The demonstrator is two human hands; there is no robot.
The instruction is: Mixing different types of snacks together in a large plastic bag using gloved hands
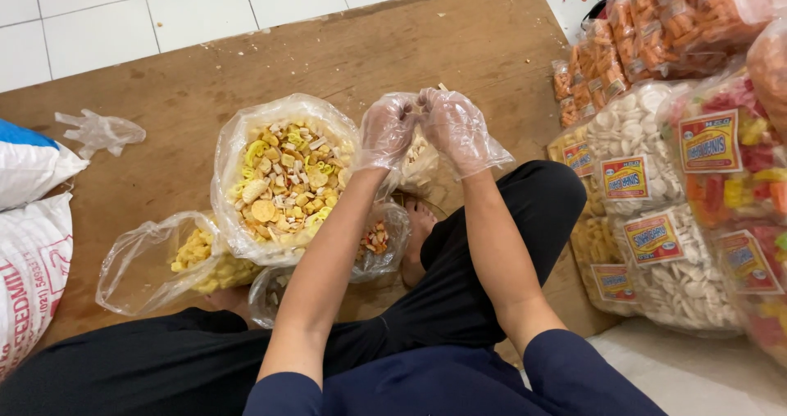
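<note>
Both my hands wear thin clear plastic gloves and meet above a wooden board [369,47]. My left hand [385,131] and my right hand [456,127] pinch the top of a small clear bag of snacks [420,160], which hangs between them, mostly hidden by the hands. Just left of my hands stands a large open plastic bag of mixed yellow and white snacks [283,178]. Below it lie a bag of yellow puffs [193,256] and another small bag of mixed snacks [377,240].
Stacks of filled, labelled snack packs [656,195] in white, orange and mixed colours stand at the right. White sacks [33,244] lie at the left edge. A spare crumpled glove [100,129] lies on the board. My crossed legs in black trousers fill the foreground.
</note>
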